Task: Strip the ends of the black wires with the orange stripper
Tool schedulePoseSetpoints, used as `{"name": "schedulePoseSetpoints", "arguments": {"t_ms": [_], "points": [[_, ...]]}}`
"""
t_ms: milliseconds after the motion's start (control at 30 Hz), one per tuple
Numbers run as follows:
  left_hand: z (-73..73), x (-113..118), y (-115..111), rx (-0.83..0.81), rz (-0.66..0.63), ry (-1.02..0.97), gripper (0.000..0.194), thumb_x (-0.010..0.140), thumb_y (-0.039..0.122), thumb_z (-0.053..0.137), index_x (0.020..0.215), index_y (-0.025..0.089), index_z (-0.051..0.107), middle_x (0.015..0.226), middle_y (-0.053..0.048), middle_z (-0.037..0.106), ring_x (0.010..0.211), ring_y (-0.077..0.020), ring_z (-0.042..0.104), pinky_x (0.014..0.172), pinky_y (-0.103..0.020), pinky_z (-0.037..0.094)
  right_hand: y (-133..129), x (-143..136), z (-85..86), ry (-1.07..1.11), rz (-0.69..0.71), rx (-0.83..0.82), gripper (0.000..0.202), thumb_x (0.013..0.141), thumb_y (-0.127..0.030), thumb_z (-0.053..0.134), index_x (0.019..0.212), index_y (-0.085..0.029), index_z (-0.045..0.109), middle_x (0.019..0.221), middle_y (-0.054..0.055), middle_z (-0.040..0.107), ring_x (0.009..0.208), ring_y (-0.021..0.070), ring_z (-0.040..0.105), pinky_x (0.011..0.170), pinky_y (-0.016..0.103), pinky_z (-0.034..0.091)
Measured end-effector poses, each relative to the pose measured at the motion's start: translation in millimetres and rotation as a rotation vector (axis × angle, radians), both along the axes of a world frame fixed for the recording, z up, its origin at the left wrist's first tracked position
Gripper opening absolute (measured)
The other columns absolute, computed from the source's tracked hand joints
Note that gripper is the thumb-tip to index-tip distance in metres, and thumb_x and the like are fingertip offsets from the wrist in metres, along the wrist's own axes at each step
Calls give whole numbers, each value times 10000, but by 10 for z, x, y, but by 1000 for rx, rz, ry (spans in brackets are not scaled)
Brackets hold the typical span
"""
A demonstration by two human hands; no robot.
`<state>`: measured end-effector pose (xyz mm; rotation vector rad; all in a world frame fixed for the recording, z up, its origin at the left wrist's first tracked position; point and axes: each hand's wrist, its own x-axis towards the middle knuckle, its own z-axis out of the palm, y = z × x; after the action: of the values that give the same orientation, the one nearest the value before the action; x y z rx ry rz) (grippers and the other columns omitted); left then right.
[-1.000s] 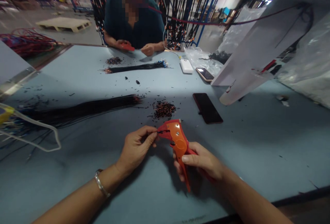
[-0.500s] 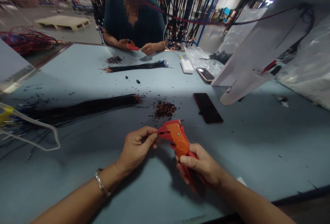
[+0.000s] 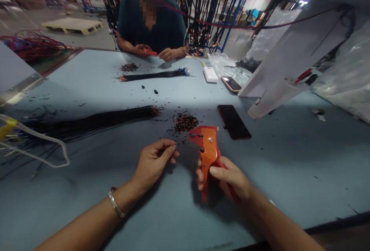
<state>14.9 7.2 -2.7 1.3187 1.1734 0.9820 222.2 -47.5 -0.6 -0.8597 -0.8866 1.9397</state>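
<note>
Between thumb and forefinger, my left hand pinches a thin wire whose short dark end sticks out toward the right. Most of that wire is hidden by the hand. My right hand is wrapped around the handles of a red and orange wire stripper. The stripper's jaws point left, apart from the wire tip by a small gap. Just beyond both hands lies a pile of small black and copper-coloured clippings. A long bundle of black wires stretches across the table on the left.
A black phone lies to the right, near a slanted white post. Farther back are a white box, another phone and a second wire bundle. Across the table, a co-worker holds a red tool.
The wire stripper in my right hand has moved right and slightly away from my left hand. The wire's end, before at the jaws, is now outside them. My left hand stays nearly in place.
</note>
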Motion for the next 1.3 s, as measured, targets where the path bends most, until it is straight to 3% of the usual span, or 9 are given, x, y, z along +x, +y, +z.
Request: {"name": "schedulePoseSetpoints", "arguments": {"t_ms": [333, 467, 567, 667, 767, 867, 1000, 1300], "points": [[-13, -13, 4, -11, 31, 0, 194, 793, 349, 654, 848, 163, 664, 669, -6, 681, 532, -90, 579, 531, -202, 475, -3, 25, -17, -62, 73, 2, 385, 773, -396, 708, 1002, -130, 549, 845, 71, 627, 711, 184, 650, 584, 285, 525], [-1, -10, -5, -14, 31, -10, 196, 783, 343, 661, 841, 156, 649, 658, -3, 679, 527, -93, 585, 539, -208, 485, 5, 34, 82, -174, 91, 72, 404, 782, -436, 678, 1011, -135, 534, 860, 68, 606, 724, 183, 634, 597, 292, 520], [18, -10, -19, -1, -3, -7, 188, 791, 342, 650, 798, 154, 637, 637, 0, 668, 510, -91, 576, 522, -203, 473, -4, 53, 223, -446, 64, 272, 296, 837, -431, 586, 925, -151, 547, 816, 46, 585, 694, 159, 588, 594, 270, 488], [40, -7, -23, -5, -24, 1, 190, 800, 342, 640, 773, 155, 631, 624, 6, 658, 494, -84, 559, 510, -195, 454, -21, 62, 309, -867, -28, 575, 153, 857, -318, 524, 902, -174, 550, 751, 17, 571, 643, 142, 536, 590, 257, 441], [64, -2, -14, -22, -22, -9, 208, 814, 353, 623, 764, 152, 632, 613, 12, 646, 495, -78, 538, 522, -189, 442, -24, 30, 260, -1219, -158, 873, 237, 821, -247, 514, 1037, -157, 547, 836, 64, 623, 698, 184, 569, 637, 300, 450], [81, 0, -5, -37, -32, -38, 237, 821, 375, 614, 763, 148, 647, 632, 9, 640, 542, -81, 533, 555, -180, 439, -5, -29, 132, -1429, -188, 1094, 340, 748, -225, 535, 1072, -124, 552, 899, 118, 651, 753, 236, 591, 677, 352, 464], [72, -3, -11, -73, -69, -111, 239, 815, 389, 624, 784, 153, 646, 690, 8, 643, 597, -90, 532, 560, -171, 431, 41, -81, 30, -1487, -217, 1248, 357, 728, -198, 535, 1068, -98, 567, 906, 137, 661, 768, 249, 601, 686, 371, 480], [72, 4, -5, -34, -156, -99, 92, 715, 220, 687, 683, 151, 635, 642, 31, 609, 592, -90, 521, 555, -162, 435, 120, -106, 49, -1452, -316, 1425, 364, 762, -193, 521, 1109, -87, 560, 940, 151, 666, 820, 264, 611, 707, 389, 492]]}}
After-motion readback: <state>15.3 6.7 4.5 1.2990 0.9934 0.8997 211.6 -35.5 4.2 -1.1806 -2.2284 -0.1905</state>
